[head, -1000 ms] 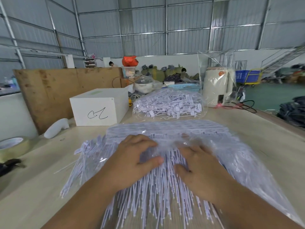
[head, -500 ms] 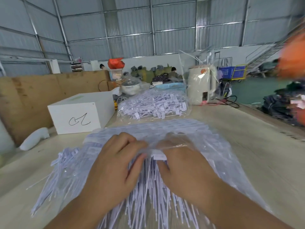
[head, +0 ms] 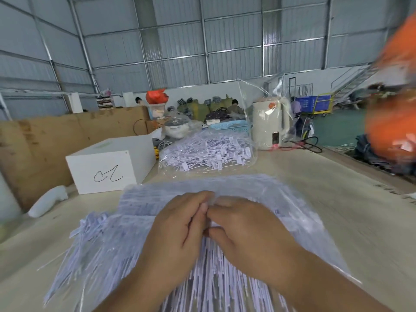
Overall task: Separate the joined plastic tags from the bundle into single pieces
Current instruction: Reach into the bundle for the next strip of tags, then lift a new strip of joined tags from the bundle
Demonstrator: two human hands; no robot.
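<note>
Tag bundle pinched between both hands on the table

The bundle of tags [head: 139, 239] is spread on the table [head: 337, 199], its thin tails pointing toward the viewer, heads away. It is apparently pinched at mid-top by the left hand [head: 177, 230] and right hand [head: 249, 230], fingertips meeting.

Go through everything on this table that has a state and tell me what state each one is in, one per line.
Left hand: curled, pinching tags at the bundle's middle.
Right hand: curled, pinching tags against the left fingertips.
Large fanned bundle of pale purple plastic tags: partly under clear film.
Clear plastic bag of loose tags: full, lying flat.
White box with scribble: closed.
</note>
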